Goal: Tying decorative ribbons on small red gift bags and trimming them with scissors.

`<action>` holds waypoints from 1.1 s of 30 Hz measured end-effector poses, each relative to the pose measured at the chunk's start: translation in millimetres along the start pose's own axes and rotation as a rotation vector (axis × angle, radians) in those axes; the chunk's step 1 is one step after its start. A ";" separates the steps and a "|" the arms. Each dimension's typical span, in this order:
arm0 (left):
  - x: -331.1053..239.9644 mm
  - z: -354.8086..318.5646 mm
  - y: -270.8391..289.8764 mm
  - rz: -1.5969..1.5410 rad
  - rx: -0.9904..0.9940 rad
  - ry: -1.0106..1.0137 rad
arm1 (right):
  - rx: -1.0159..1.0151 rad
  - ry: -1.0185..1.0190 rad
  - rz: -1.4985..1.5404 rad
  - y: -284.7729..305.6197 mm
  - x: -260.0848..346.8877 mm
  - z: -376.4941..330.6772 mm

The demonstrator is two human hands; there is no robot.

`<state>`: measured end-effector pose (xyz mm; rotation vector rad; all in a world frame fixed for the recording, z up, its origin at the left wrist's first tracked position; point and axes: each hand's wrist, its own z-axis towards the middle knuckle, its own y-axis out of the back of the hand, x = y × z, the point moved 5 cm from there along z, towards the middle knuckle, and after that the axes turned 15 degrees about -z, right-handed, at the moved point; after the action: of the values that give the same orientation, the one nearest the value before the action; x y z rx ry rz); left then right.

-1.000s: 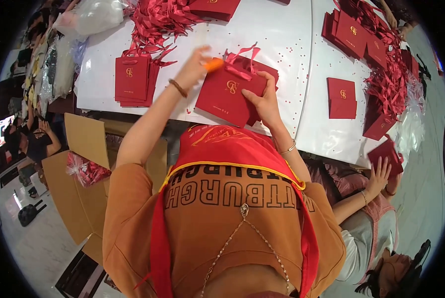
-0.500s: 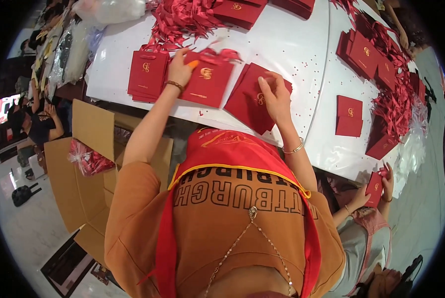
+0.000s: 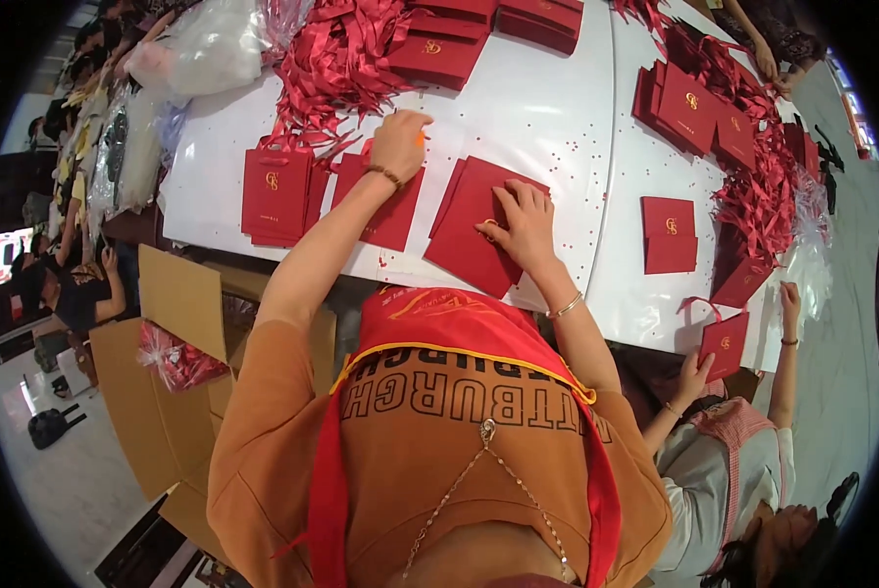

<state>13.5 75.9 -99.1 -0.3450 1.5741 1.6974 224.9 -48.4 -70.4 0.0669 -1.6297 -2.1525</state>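
Observation:
My left hand is closed above a flat red paper bag, and its fingers partly hide the bag's top. A small orange thing shows at the fingers; its kind is unclear. My right hand lies with fingers spread on a stack of flat red paper bags near the table's front edge. To the left of the left hand is another stack of red bags with gold marks and ribbon handles.
The white table carries a heap of red ribbons, more red bags and scattered red bits. An open cardboard box stands at left. At right, a co-worker's hand holds a red bag.
My left hand has moved right and up, off the bag's upper left corner. My right hand has lowered flat onto the stack. The co-worker's hands have moved apart.

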 end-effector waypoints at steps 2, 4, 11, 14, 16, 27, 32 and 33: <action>-13.6 28.8 -11.1 -0.013 -0.044 -0.081 | -0.039 -0.031 -0.030 4.8 5.7 -0.3; -31.4 58.4 -8.8 0.184 -0.157 -0.050 | -0.019 -0.044 -0.037 7.2 11.7 -3.3; -9.0 91.8 -13.3 0.334 -0.028 0.013 | 0.020 -0.005 -0.016 16.2 30.1 -2.7; -5.0 89.1 -10.1 0.153 -0.095 0.019 | 0.081 -0.006 -0.016 13.8 29.8 -2.2; 4.7 96.8 9.7 0.171 -0.151 -0.052 | 0.098 -0.023 0.010 13.9 28.6 2.2; 63.8 69.1 90.7 0.176 -0.259 0.156 | 0.160 -0.064 0.144 -7.6 14.9 3.5; 9.4 19.5 91.8 -0.124 -0.399 -0.095 | 0.213 -0.088 0.164 -6.2 12.4 5.9; -1.4 10.3 85.6 -0.138 -0.380 -0.137 | 0.218 -0.089 0.165 -8.9 10.4 6.0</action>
<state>-41.4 91.1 -34.4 -0.5039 1.0994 1.8649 210.9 -44.9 -74.5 -0.0951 -1.8473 -1.8737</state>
